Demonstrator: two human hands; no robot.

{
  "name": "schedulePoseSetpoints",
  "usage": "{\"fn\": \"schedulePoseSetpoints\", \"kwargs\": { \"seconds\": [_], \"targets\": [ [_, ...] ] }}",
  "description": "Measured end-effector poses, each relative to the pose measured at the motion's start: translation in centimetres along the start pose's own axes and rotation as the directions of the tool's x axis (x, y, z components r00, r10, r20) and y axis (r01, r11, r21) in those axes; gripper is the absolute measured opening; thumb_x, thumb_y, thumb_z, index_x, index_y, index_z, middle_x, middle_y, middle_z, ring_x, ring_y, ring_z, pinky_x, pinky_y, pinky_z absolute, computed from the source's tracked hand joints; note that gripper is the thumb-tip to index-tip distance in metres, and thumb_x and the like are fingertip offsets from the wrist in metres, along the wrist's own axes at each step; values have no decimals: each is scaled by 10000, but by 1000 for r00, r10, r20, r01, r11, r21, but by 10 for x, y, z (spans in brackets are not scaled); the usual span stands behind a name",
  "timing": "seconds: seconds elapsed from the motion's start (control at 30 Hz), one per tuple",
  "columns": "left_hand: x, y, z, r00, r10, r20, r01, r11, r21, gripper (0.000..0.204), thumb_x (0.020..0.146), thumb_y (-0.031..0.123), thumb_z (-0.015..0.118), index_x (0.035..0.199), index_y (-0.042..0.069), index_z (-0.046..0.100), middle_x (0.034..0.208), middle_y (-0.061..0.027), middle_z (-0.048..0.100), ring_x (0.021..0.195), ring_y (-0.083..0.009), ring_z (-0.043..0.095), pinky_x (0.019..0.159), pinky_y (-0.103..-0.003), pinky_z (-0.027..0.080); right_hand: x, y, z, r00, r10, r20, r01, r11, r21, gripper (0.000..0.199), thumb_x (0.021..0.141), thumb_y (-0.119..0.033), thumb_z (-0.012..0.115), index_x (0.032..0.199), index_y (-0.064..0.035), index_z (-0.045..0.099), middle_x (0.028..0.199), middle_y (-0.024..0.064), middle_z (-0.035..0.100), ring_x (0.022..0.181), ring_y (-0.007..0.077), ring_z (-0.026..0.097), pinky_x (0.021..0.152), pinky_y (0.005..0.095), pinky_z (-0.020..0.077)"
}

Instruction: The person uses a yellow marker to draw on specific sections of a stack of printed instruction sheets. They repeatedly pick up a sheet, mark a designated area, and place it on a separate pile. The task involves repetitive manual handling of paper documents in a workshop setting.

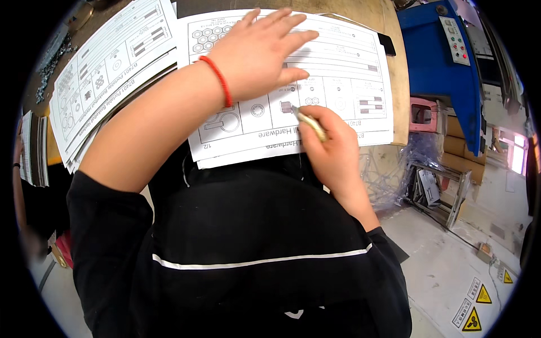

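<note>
Upper centre of the frame: left hand [259, 59], fingers spread wide, over printed sheets [375, 125]; right hand [333, 138] closed around a slim yellowish tool [313, 128], its tip over the sheets' lower middle.

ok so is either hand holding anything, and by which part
The right hand holds a slim yellowish tool by its body, the metal tip left free. The left hand, spread over the printed sheet, holds nothing.
</note>
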State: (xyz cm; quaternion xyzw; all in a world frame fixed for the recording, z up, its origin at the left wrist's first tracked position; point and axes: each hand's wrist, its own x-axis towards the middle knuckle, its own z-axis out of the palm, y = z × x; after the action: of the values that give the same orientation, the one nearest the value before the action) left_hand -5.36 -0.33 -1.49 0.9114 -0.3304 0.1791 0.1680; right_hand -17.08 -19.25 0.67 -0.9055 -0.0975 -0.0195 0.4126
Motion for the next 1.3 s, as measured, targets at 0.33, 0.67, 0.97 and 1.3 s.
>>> {"fn": "schedulePoseSetpoints", "kwargs": {
  "seconds": [0.33,0.67,0.97,1.3],
  "targets": [
    [-3,15,16,974,-96,206,83,994,70,595,1004,519,461,1514,214,433,1602,-94,347,1508,-243,258,1237,-487,181,3,-6,16,997,-61,-51,47,968,-248,118,887,-40,648,1005,-43,634,788,126,646,683,317,641,587,403,506],
    [-3,1,23,976,-17,218,12,1000,24,652,974,493,481,1496,104,435,1567,-212,369,1466,-345,323,1191,-553,215,-7,-10,9,999,-31,24,36,973,-229,131,890,-37,645,1019,-46,630,788,122,652,707,325,654,590,406,512],
    [-3,1,24,982,4,189,3,999,-40,617,984,448,476,1489,95,440,1555,-212,383,1461,-345,330,1189,-556,220,5,-11,22,994,-114,1,110,962,-249,135,885,-33,642,1018,-54,634,793,110,654,697,304,654,586,391,513],
    [-4,5,24,982,-43,186,33,998,54,605,977,471,495,1481,138,463,1561,-176,385,1468,-309,322,1204,-528,212,-4,-17,20,993,-73,95,101,937,-335,134,877,-22,615,1011,-34,608,721,118,622,666,336,633,538,424,489]
  ]
}}
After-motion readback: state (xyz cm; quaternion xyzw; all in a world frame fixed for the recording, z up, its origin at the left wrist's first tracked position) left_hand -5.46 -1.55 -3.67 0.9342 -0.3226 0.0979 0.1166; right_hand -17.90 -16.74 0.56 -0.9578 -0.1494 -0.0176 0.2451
